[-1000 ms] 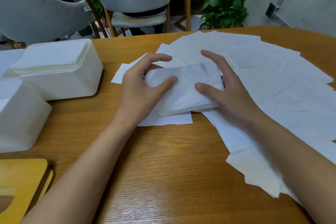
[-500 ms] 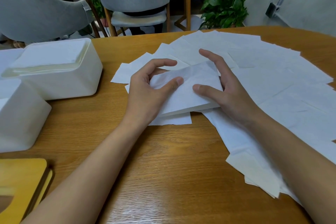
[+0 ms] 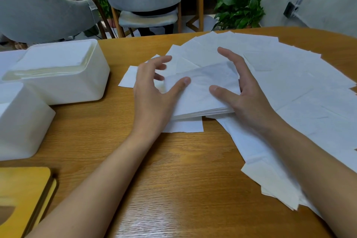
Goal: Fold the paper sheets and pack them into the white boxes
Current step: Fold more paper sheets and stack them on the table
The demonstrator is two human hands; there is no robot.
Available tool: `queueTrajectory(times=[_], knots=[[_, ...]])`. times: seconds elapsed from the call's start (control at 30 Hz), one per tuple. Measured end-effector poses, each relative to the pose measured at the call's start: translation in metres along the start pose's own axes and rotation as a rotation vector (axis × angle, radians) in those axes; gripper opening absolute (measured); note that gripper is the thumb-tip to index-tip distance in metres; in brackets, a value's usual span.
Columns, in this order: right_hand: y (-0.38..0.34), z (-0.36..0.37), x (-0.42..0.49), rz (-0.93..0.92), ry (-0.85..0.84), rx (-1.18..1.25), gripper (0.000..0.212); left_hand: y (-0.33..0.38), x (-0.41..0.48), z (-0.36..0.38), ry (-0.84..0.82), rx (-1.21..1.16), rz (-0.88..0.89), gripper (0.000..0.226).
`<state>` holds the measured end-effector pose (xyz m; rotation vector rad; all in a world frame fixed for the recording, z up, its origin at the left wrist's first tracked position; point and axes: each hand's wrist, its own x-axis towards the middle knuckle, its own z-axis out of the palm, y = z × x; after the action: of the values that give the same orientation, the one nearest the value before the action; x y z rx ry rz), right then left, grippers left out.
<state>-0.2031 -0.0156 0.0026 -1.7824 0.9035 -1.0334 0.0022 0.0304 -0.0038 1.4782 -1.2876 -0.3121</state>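
Folded stack [image 3: 202,91] held mid-table [image 3: 173,170] between two hands.
The stack is laid on loose sheets [image 3: 299,87] that are fanned out to the right. Its right end is clasped by the right hand [image 3: 249,98] — thumb on top, fingers curved round the far edge. The left hand [image 3: 152,98] is set at its left end — thumb on top, fingers spread wide and blurred. At the left, a far box [image 3: 63,87] is filled with paper, with a near box [image 3: 23,127] beside it.
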Motion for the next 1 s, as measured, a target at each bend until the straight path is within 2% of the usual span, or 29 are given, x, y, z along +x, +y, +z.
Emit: queueTrajectory(times=[0.07,0.13,0.2,0.27,0.37,0.63,0.7,0.87,1.0], knots=[[0.002,-0.003,0.002,0.011,0.008,0.101,0.073,0.000,0.002,-0.002,-0.039,-0.050,-0.121,0.053],[0.003,-0.004,0.003,0.045,0.012,0.203,0.076,0.004,0.004,-0.002,-0.196,-0.237,-0.287,0.050],[0.004,-0.005,0.003,0.040,0.019,0.182,0.078,0.008,0.005,-0.002,-0.311,-0.369,-0.353,0.043],[0.004,-0.005,0.002,0.011,0.026,0.055,0.083,0.014,0.002,-0.003,-0.350,-0.373,-0.276,0.039],[0.005,-0.005,0.001,0.009,0.039,-0.037,0.090,0.012,0.000,-0.005,-0.366,-0.380,-0.214,0.050],[0.006,0.000,0.003,0.037,0.012,-0.091,0.096,-0.004,-0.001,-0.004,-0.368,-0.207,-0.065,0.060],[0.005,0.001,0.003,0.041,0.028,-0.068,0.091,-0.001,-0.001,-0.004,-0.344,-0.236,-0.081,0.055],[-0.004,0.003,0.005,0.107,0.097,0.084,0.050,0.002,-0.001,-0.010,-0.351,-0.258,-0.089,0.051],[-0.012,0.005,0.003,0.099,0.090,0.069,0.045,0.007,-0.001,-0.024,-0.349,-0.187,-0.071,0.054]])
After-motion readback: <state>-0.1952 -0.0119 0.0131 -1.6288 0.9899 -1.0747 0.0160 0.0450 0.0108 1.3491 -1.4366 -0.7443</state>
